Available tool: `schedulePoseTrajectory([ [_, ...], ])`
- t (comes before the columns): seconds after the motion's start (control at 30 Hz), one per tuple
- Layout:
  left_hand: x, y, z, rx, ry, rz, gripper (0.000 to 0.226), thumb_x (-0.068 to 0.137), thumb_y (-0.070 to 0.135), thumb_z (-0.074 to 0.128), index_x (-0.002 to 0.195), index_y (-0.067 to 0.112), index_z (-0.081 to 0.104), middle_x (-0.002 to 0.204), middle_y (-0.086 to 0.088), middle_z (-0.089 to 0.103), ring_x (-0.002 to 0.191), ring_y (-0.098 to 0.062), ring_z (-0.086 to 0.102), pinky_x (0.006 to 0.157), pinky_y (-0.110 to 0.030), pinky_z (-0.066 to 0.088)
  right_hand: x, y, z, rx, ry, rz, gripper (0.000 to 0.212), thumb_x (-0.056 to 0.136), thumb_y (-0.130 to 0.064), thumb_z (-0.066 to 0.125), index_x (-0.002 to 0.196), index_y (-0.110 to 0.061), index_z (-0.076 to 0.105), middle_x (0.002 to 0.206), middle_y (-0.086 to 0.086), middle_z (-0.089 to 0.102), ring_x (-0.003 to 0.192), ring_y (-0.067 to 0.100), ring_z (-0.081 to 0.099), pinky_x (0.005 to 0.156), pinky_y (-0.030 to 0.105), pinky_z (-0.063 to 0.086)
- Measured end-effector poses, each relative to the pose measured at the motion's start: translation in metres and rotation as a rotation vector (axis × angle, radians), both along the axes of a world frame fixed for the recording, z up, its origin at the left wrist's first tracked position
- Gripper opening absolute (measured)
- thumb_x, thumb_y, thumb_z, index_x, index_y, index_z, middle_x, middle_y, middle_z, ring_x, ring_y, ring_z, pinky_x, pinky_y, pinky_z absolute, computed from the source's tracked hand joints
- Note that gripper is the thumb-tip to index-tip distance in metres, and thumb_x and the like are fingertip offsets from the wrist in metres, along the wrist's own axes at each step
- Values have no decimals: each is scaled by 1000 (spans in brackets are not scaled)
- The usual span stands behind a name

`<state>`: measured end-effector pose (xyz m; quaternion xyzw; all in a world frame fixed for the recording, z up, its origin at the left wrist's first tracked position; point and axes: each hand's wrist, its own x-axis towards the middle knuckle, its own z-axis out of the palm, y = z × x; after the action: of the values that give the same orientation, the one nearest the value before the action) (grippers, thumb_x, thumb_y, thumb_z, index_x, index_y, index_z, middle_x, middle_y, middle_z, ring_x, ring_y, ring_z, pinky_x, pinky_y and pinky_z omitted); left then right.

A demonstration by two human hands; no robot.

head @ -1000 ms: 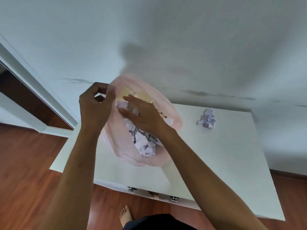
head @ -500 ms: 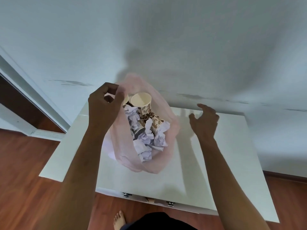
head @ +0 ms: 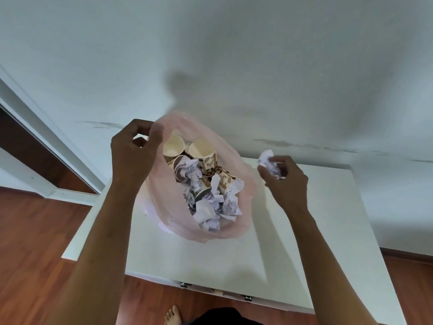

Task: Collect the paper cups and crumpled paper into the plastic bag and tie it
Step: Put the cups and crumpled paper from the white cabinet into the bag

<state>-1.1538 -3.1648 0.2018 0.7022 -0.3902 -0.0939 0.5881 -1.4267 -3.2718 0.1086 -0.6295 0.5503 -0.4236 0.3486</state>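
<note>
One pink bag (head: 206, 231) stands open on the white desk (head: 316, 231), its mouth turned up toward the camera. Inside it, at least three paper cups (head: 201, 148) show: two with their cream openings facing up at the far side of the bag, and one patterned cup lying on its side just right of them; a fourth rim seems to sit lower among the paper, but I cannot tell for sure. Several paper wads (head: 210, 207) fill the near half of the bag, too tangled to count exactly.

The left hand (head: 133, 156) is closed in a pinch on the bag's far-left rim, thumb and fingers clamped on the plastic and lifting that edge. The right hand (head: 285, 181) hovers to the right of the bag, above the desk, fingers curled loosely around one more paper wad (head: 269, 164), which sticks out past the fingertips. That wad is clear of the bag, near its right rim.

Behind the bag rises a pale wall (head: 234, 55); left of the bag is a doorway (head: 28, 141). Wood floor (head: 35, 242) surrounds the desk, and a bare foot (head: 173, 316) shows below the bag.
</note>
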Motion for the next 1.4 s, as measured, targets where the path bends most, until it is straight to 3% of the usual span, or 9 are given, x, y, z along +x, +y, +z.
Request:
schedulePoseTrajectory([
  [0.1,5,2,2,5,-9,2,7,90,24,66,89,18,69,81,8,68,63,-23,53,62,-31,43,35,23,37,44,-66,219,46,69,-40,84,103,-24,58,94,-7,71,80,13,71,67,39,61],
  [0.3,6,7,9,25,-54,-15,4,89,21,66,87,21,69,80,12,68,60,-17,53,58,-25,42,115,42,64,81,85,447,42,67,-40,86,100,-23,66,97,-9,70,81,4,62,68,12,46],
  [0.47,10,10,14,24,-99,-18,7,91,20,64,90,16,70,84,10,69,68,-25,57,65,-30,48,159,45,82,79,131,665,77,77,-28,82,145,-17,46,144,2,54,120,20,60,103,31,47],
  [0.67,21,10,10,25,-111,-17,6,91,22,64,86,24,67,80,17,67,60,-4,51,64,-23,44,130,41,60,-68,2,311,20,85,-20,68,105,-19,73,98,-7,73,82,0,65,77,14,51],
  [0.83,35,9,8,109,-148,-28,5,93,23,59,93,22,64,89,17,65,74,8,56,72,-23,45,85,27,5,12,244,-112,64,83,-33,70,139,-16,44,137,8,52,126,28,45,100,32,34],
  [0.93,43,8,9,157,-88,-71,5,96,20,54,96,18,58,89,15,62,73,12,55,67,-12,43,63,19,-18,446,276,-56,89,80,-58,67,148,-11,34,147,15,46,134,34,44,109,44,37],
  [1.03,51,8,10,237,-40,-96,6,97,24,50,101,20,52,88,8,62,70,1,57,63,-22,41,55,16,-26,690,176,110,68,76,-63,65,112,-6,67,112,16,70,98,28,68,84,39,55],
  [1.2,67,11,7,343,-17,-168,13,99,29,45,102,16,44,86,-6,63,75,-22,54,64,-32,39,56,21,-31,708,-6,135,26,85,-28,66,95,-5,72,101,16,74,79,23,68,70,32,53],
  [1.4,98,20,10,429,87,-139,17,94,35,45,92,19,40,87,-7,53,81,-24,53,75,-40,45,57,18,-16,702,-253,32,24,96,-16,46,96,-2,65,91,17,67,77,28,62,69,33,45],
])
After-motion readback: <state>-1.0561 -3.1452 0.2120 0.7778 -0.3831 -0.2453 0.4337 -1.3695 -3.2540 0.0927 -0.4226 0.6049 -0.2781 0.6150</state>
